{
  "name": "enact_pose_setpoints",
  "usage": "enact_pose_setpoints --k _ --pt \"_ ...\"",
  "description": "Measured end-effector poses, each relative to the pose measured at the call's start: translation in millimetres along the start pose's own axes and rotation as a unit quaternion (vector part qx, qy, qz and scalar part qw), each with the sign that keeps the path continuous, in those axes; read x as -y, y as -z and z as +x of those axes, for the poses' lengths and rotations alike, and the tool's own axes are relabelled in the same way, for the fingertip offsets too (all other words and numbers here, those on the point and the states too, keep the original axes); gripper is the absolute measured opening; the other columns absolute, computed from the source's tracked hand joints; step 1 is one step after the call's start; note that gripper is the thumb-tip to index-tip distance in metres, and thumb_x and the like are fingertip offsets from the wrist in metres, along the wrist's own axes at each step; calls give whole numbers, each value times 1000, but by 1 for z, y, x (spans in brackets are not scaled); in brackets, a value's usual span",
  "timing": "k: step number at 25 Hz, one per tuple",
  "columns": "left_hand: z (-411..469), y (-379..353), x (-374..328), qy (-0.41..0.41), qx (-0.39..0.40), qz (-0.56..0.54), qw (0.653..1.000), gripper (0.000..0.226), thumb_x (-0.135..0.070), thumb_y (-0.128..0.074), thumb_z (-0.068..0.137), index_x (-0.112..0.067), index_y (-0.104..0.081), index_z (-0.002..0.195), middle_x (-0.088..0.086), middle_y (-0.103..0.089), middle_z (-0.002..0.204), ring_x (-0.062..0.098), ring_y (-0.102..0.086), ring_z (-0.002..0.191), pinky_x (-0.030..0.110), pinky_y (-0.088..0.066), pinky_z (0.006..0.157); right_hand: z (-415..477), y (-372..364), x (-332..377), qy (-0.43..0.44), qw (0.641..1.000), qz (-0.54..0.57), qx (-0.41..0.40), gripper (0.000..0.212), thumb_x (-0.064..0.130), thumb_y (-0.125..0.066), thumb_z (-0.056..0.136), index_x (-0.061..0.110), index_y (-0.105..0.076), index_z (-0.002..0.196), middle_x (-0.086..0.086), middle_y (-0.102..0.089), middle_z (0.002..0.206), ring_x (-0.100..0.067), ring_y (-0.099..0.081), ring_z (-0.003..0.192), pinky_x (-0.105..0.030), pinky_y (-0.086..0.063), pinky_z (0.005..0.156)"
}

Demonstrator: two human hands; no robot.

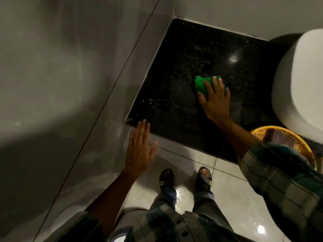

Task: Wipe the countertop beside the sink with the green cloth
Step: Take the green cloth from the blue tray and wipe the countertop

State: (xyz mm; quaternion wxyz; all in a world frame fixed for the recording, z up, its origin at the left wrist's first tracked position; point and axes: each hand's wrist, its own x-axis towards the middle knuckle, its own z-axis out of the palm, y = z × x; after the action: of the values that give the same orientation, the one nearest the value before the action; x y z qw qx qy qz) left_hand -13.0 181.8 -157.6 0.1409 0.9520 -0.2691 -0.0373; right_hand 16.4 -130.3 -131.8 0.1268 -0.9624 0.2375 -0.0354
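One green cloth (201, 85), one sink (300, 81), one basket (305, 148), two hands (139, 151) (215, 100), two sandals (167, 179) (204, 177).

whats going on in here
A person is wiping the black countertop with a green cloth, pressed flat under the right hand, near the sink. The left hand is open by the countertop's front left corner, holding nothing. Droplets glint on the countertop's left side.

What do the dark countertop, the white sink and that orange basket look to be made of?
The countertop looks like polished granite or a similar stone: black, speckled, with a sharp reflected light spot. The sink is probably glazed ceramic: smooth, white, softly glossy. The basket appears to be woven wicker or cane, judging by its open lattice, though a plastic imitation is possible.
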Motion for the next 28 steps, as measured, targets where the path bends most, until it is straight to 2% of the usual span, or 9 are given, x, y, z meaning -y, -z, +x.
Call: enact_pose_setpoints --k 2,4,8,12,15,18,21,26,28 --pt "-9 3 13 28 7 8 1000 74 -54 -27 96 -10 -9 153 13 -11 162 24 -8 150 40 -12 122 2 -2 16 -51 998 14 22 59 49 -37 95 23 -31 147 -9 -19 161 -28 -10 148 -57 -11 116" --pt "-9 6 19 38 12 1 999 76 -56 -23 95 -8 -8 153 14 -9 162 24 -8 150 38 -11 122 -2 -9 53 -32 998 20 53 61 50 -37 95 27 -22 149 -6 -13 162 -28 -4 149 -59 -8 115" --pt "-6 14 24 52 -4 -6 999 73 -48 -27 95 0 -17 150 19 -17 160 29 -16 149 42 -19 121 -36 -30 141 73 991 37 106 58 50 -32 96 34 -20 150 -3 -9 163 -25 -1 149 -57 -3 116" --pt "-14 16 26 58 -30 -1 998 65 -31 -32 93 3 -21 148 24 -25 156 35 -26 145 51 -32 114 -97 -36 172 206 973 28 99 54 47 -37 93 32 -35 145 -6 -29 158 -27 -17 148 -55 -14 117" --pt "6 22 11 2 -33 -18 999 64 -31 -35 93 2 -23 148 22 -27 156 32 -25 145 47 -29 117 -121 -36 118 140 988 23 56 55 47 -34 93 33 -30 146 -5 -25 159 -25 -15 148 -54 -17 117" --pt "41 24 -8 -51 -23 -36 998 64 -34 -37 96 -3 -22 149 17 -24 159 26 -17 148 43 -19 121 -104 -19 34 -29 999 9 19 55 47 -31 96 34 -22 149 -5 -16 161 -27 -9 149 -56 -13 117" --pt "68 20 -25 -81 -27 -43 995 61 -37 -34 99 -6 -18 151 13 -20 161 21 -10 150 40 -13 123 -91 -2 0 -186 982 36 -1 55 44 -29 98 29 -18 150 -8 -11 162 -29 -4 149 -61 -11 116" --pt "119 20 -52 -134 -26 -22 990 59 -37 -35 100 -6 -25 149 14 -24 159 26 -15 149 44 -17 122 -159 -18 42 -126 992 18 3 59 46 -28 99 31 -8 152 -7 -5 163 -25 1 149 -52 -2 117" --pt "139 13 -61 -144 9 -19 989 59 -38 -35 100 -8 -24 150 13 -22 160 27 -13 150 45 -15 122 -150 -16 28 -170 985 30 -2 58 45 -29 99 29 -10 152 -9 -7 162 -26 0 149 -53 -5 118"
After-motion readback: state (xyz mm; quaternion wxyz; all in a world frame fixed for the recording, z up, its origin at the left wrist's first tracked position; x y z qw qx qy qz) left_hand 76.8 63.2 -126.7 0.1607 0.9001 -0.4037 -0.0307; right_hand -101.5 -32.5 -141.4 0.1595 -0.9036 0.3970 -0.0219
